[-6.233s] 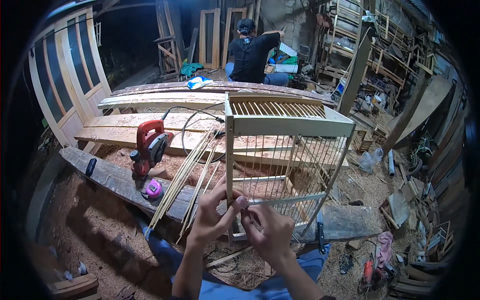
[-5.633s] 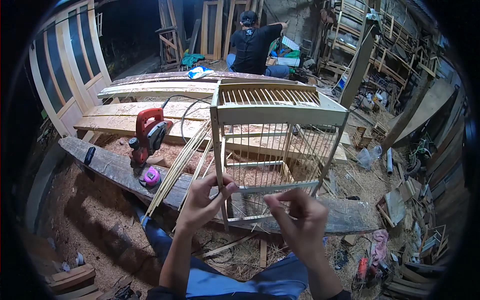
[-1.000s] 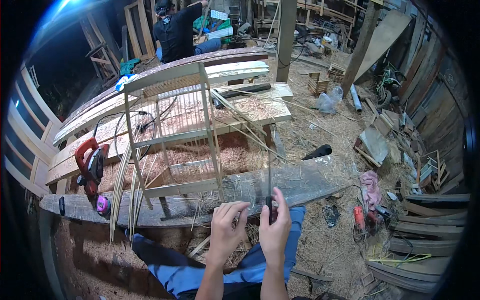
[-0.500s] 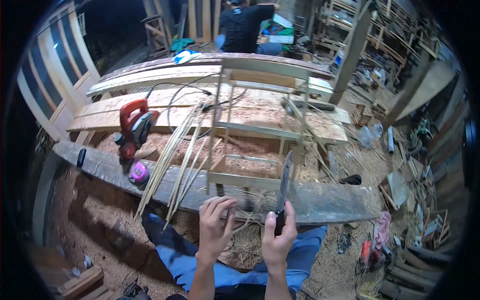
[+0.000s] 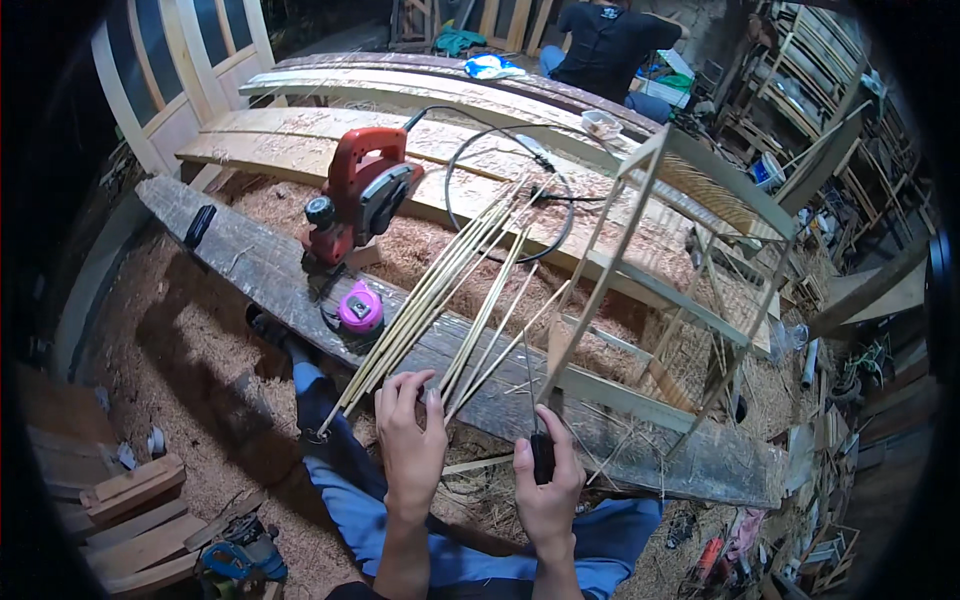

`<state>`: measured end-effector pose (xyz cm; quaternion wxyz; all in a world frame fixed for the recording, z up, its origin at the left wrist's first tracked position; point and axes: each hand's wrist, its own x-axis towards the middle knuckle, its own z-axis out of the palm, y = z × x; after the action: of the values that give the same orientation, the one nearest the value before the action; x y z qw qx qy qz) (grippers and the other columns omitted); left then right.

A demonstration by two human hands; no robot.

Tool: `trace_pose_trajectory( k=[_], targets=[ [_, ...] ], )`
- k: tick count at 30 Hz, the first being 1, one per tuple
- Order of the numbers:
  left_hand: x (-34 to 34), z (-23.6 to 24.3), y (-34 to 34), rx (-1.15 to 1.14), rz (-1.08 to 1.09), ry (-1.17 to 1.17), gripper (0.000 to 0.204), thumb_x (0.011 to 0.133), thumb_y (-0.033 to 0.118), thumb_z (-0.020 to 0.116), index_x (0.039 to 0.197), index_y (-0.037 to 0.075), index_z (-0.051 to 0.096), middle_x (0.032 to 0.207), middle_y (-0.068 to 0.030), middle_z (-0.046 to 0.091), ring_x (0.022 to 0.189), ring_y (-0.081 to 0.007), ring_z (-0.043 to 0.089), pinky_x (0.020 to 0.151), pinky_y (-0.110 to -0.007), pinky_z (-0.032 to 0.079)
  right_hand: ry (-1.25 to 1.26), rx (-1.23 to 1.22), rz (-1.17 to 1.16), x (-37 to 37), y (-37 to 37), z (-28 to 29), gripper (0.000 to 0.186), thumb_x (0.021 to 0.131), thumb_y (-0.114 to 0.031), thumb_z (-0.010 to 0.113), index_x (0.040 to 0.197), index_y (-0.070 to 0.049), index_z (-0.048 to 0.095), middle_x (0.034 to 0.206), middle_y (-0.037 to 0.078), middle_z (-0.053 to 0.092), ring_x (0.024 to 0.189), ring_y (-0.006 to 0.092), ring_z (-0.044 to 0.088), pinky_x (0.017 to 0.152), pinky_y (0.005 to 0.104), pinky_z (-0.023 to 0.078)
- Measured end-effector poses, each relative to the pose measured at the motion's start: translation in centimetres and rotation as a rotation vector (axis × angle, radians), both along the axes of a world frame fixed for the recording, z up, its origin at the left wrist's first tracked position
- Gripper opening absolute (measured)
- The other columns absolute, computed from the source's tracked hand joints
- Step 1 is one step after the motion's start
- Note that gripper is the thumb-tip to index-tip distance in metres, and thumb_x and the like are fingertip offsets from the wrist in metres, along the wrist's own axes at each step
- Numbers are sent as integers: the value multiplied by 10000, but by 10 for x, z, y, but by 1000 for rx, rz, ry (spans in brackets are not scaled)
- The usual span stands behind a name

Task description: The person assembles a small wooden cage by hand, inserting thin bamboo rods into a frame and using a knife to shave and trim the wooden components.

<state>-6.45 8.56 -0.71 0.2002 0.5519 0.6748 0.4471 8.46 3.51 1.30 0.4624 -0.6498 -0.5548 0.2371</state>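
Note:
My right hand (image 5: pixel 550 482) is closed around the black handle of a knife (image 5: pixel 542 456), whose thin blade points up and away, seen nearly edge-on. To its left, my left hand (image 5: pixel 410 440) has bent fingers with the thumb apart, and I see nothing in it. Just beyond that hand, a bundle of thin bamboo strips (image 5: pixel 430 295) lies across a weathered plank (image 5: pixel 255 265). A few more loose strips (image 5: pixel 488 310) lie beside the bundle. Past the knife, an open wooden frame (image 5: pixel 640 280) with slim bars stands at the plank, apart from both hands.
A red electric planer (image 5: pixel 352 190) with a black cable and a pink tape measure (image 5: pixel 360 308) sit left of the strips. Long boards (image 5: pixel 290 135) stretch behind, amid wood shavings. A person in a dark shirt (image 5: pixel 612 50) is at the back. Wood offcuts (image 5: pixel 140 510) lie lower left.
My view has swung left, so the planer, strips and frame appear farther right and closer. The knife has turned from blade face to nearly edge-on. It stays in my right hand.

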Motion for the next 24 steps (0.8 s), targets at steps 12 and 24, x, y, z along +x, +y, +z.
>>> trace_pose_trajectory(
  k=[12, 24],
  targets=[
    [-15, -9, -2, -67, -80, -171, 234, 850, -15, 714, 1079, -23, 666, 823, -68, 662, 700, -103, 628, 629, -266, 512, 34, -104, 95, -15, 11, -10, 404, 921, -109, 665, 1306, -18, 587, 1153, 208, 682, 1033, 319, 690, 880, 376, 528],
    [-13, 3, -11, -72, -23, -264, 270, 843, 30, 725, 1101, 6, 650, 864, -79, 693, 743, -131, 664, 698, -277, 531, 55, -91, 132, -15, 2, -9, 402, 943, -132, 646, 1326, -35, 574, 1142, 212, 679, 1030, 314, 686, 885, 374, 522]
  ],
)
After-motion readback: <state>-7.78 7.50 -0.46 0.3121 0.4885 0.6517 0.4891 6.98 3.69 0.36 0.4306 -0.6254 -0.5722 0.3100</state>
